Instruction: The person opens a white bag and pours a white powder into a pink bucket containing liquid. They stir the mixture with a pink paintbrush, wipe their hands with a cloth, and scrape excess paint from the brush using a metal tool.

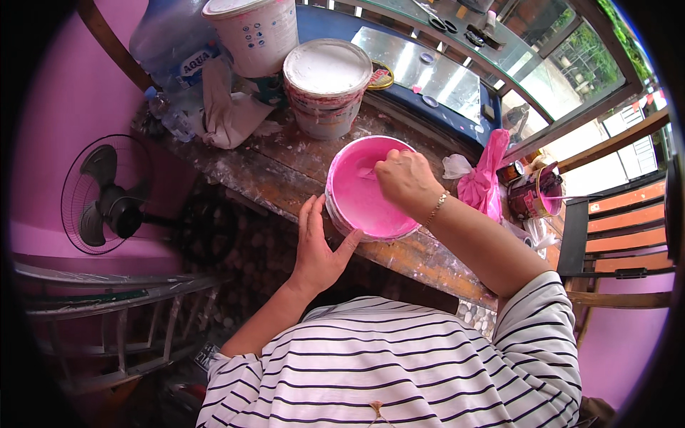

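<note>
Fan [107, 200]: stood at the left, well apart from the bucket; dust could be blown into wet paint if it were run.
Left hand [317, 253]: spread against the near left of the pink bucket [338, 218], thumb by the rim; the wall is braced rather than clenched, and firm pressure should be kept there so that the bucket is not spun or slid.
White tub [325, 93]: set beyond the bucket, lid on; elbow and tool are best swung clear of it.
Bucket: placed near the table's [275, 167] near edge, its mouth tipped into view; a spot farther in would be safer.
Pink paint [357, 203]: spread over the inside; paler patches are seen, though whether unmixed paint or glare cannot be told. Base and corners should be scraped, with slow, low strokes.
Right hand [410, 182]: lowered inside the mouth, fingers curled around what seems to be a pale stirring tool [367, 173], mostly hidden; the bracelet [437, 208] is best held above the paint.
Pink bag [485, 175]: left to the right, near the forearm; it should not be snagged.
</note>
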Demonstrator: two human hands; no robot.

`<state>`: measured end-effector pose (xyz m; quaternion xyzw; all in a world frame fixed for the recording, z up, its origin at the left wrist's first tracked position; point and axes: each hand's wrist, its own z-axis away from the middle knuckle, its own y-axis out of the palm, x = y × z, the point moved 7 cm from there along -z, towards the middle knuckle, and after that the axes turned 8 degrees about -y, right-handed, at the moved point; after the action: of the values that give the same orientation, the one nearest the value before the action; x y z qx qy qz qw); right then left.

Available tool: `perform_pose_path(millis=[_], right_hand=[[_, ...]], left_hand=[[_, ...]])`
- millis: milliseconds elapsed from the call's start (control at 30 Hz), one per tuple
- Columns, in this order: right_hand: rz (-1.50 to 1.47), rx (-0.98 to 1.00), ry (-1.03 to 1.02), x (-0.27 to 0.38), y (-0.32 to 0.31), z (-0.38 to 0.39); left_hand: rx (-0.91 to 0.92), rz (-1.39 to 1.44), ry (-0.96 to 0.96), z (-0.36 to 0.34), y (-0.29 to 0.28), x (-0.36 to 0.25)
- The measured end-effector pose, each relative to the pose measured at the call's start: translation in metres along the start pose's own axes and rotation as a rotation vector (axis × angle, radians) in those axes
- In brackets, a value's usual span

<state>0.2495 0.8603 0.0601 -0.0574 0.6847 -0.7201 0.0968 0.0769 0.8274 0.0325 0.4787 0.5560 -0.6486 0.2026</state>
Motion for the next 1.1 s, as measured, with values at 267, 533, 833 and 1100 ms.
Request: perform_pose_path(millis=[267, 533, 833, 1100], right_hand=[[-0.116, 0.224, -0.17, 0.026, 0.012, -0.016], [-0.002, 0.152, 0.048, -0.013, -0.022, 0.001], [-0.176, 0.147, -0.119, 0.015, 0.008, 0.009], [-0.048, 0.078, 0.067, -0.006, -0.004, -0.009]], left_hand=[[0.015, 0.16, -0.195, 0.018, -0.026, 0.051], [0.04, 0.203, -0.345, 0.03, -0.043, 0.082], [0.122, 0.209, -0.29, 0.022, -0.036, 0.08], [0.161, 0.25, -0.378, 0.029, -0.031, 0.097]])
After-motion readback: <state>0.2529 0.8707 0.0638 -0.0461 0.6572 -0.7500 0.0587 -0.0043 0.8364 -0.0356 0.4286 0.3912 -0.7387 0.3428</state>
